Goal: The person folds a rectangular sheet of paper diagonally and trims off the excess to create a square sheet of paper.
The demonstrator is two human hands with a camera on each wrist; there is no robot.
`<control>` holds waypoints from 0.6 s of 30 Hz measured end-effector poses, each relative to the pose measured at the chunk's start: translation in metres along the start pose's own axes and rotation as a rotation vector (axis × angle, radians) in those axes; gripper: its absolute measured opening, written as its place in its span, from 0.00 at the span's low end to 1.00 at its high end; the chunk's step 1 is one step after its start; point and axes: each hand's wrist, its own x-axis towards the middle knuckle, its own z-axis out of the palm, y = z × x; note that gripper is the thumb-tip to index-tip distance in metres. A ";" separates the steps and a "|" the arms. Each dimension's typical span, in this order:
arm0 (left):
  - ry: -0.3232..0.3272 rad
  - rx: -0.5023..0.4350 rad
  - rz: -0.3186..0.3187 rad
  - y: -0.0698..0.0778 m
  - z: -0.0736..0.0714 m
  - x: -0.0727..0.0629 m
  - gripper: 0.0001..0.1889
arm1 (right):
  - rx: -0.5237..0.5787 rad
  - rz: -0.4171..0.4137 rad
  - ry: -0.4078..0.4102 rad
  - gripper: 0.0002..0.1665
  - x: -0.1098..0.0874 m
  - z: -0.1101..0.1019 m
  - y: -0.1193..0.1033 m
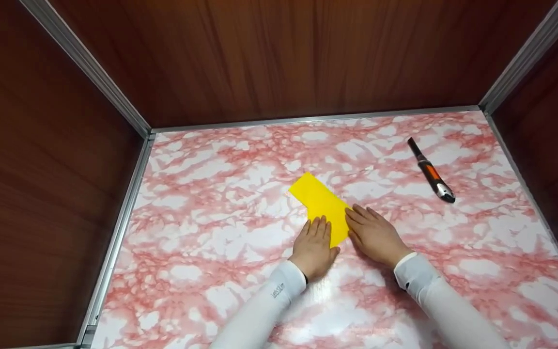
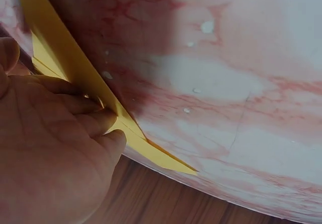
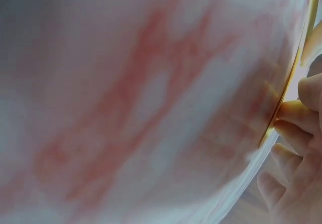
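A folded piece of yellow paper (image 1: 320, 198) lies on the table, bent in outline, with one arm of it pointing to the far left. My left hand (image 1: 314, 247) rests on its near part, fingers straight and together. From the right, my right hand (image 1: 375, 236) touches the paper's right edge with extended fingertips. In the left wrist view, layers of the yellow paper (image 2: 80, 58) stand slightly apart beside the fingers. The right wrist view shows only a thin strip of the paper (image 3: 292, 83) along the fingertips.
A utility knife (image 1: 433, 173) with a black and orange handle lies at the right of the table. The red-and-white marbled tabletop (image 1: 201, 203) is bounded by metal rails and dark wood panels (image 1: 284, 58) at the back and both sides.
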 end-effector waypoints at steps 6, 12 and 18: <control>-0.019 -0.023 0.002 -0.003 -0.002 0.003 0.36 | 0.005 -0.014 -0.008 0.29 -0.008 0.001 -0.008; -0.025 -0.033 0.005 -0.010 -0.006 0.005 0.34 | -0.006 -0.027 -0.001 0.28 -0.010 0.000 -0.020; 0.026 -0.030 0.023 -0.016 -0.007 0.004 0.30 | 0.000 -0.018 0.015 0.28 -0.012 0.001 -0.029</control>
